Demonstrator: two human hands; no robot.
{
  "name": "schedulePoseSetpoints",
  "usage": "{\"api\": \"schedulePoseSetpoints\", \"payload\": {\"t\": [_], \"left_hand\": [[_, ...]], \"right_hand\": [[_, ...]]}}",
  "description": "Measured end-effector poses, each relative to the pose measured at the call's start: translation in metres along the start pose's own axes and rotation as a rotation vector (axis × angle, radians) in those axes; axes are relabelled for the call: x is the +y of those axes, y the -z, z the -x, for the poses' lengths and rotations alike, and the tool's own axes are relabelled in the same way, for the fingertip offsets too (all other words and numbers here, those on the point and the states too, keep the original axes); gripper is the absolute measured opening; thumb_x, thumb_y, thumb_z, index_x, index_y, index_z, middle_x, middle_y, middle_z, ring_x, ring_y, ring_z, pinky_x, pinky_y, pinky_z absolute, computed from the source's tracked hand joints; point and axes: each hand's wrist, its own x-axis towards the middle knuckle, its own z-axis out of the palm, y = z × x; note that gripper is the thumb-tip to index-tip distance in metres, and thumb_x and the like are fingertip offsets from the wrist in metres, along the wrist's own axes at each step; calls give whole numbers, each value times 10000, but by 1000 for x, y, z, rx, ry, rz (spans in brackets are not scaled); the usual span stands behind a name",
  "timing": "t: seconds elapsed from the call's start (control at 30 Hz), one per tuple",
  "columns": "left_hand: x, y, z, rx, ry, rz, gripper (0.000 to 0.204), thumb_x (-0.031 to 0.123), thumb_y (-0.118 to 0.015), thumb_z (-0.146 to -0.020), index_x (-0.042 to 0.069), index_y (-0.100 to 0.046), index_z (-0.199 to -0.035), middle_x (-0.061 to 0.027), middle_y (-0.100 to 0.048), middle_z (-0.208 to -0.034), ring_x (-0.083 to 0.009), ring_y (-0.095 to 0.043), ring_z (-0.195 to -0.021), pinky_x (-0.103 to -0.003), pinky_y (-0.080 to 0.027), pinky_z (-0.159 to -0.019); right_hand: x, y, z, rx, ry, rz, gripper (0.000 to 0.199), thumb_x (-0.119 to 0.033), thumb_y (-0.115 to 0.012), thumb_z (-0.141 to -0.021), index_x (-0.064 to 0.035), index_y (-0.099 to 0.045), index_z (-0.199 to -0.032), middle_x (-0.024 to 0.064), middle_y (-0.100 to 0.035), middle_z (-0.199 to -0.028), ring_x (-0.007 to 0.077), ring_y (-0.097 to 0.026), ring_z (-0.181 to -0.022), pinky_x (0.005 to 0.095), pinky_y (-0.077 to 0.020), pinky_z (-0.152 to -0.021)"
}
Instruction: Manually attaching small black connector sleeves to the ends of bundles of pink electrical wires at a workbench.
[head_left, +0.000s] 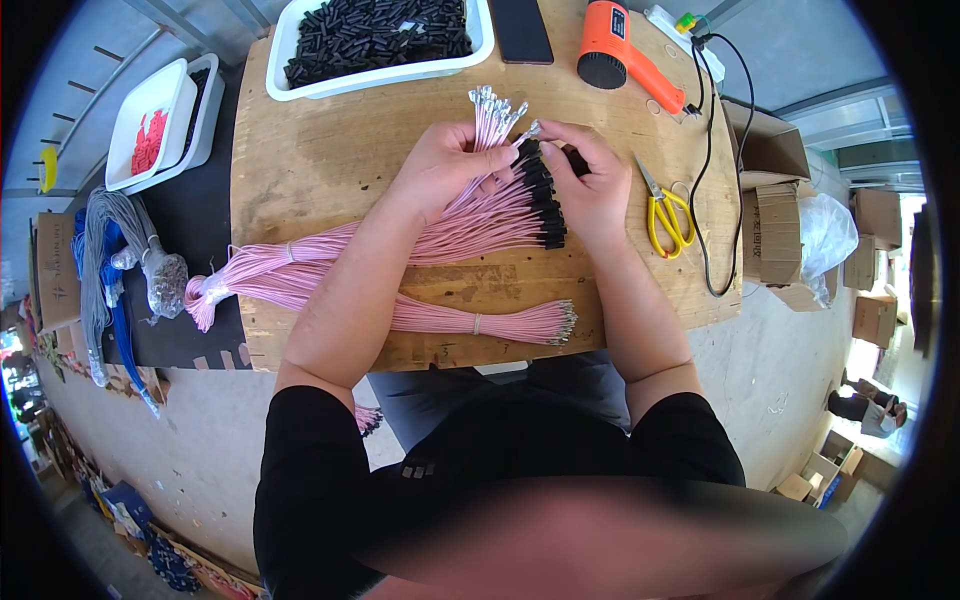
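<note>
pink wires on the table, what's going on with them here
A person is working on a bundle of pink wires. The left hand grips a bunch with bare metal ends sticking up, while the right hand seems to pinch one metal tip. Many wires beside the hands already have black sleeves on their ends. A second pink bundle nearer the person has none, and a white tub of black pieces stands behind.
</note>
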Motion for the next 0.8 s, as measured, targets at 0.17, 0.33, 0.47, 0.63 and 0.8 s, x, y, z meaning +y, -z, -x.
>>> {"api": "schedulePoseSetpoints", "payload": {"t": [0.17,0.33,0.47,0.63,0.8], "left_hand": [[6,-2,2,38,1,65,199,133,-747,-891,-5,-683,-1019,-93,-702,-833,-126,-622,-647,-241,-517,-600],[2,-4,2,102,-35,79,201,114,-749,-883,-10,-680,-1025,-94,-706,-858,-129,-635,-672,-249,-536,-629],[0,-2,0,63,-38,25,188,85,-734,-889,-27,-677,-1029,-101,-704,-876,-139,-654,-715,-260,-551,-650],[2,-2,1,45,-15,57,174,66,-724,-893,-37,-679,-1026,-112,-706,-878,-148,-662,-722,-267,-559,-649],[0,-1,1,-6,-31,3,185,88,-728,-888,-37,-682,-1017,-104,-705,-858,-133,-647,-703,-264,-527,-615]], "right_hand": [[4,4,2,-7,-164,-87,145,3,-726,-872,-14,-720,-1016,29,-714,-871,61,-603,-697,211,-499,-653],[2,6,-1,-44,-373,-270,114,-24,-747,-877,3,-715,-984,-8,-686,-816,29,-577,-693,195,-486,-642],[5,6,-1,-22,-232,-114,130,-14,-751,-867,-9,-722,-994,-9,-690,-823,31,-577,-696,198,-490,-649],[7,4,-2,-5,-148,-53,162,-5,-749,-863,-21,-728,-1022,-21,-685,-834,30,-575,-706,200,-493,-654],[-2,11,-7,-118,-445,-295,160,-18,-716,-896,0,-709,-1056,-17,-652,-809,39,-540,-679,192,-451,-606]]}}
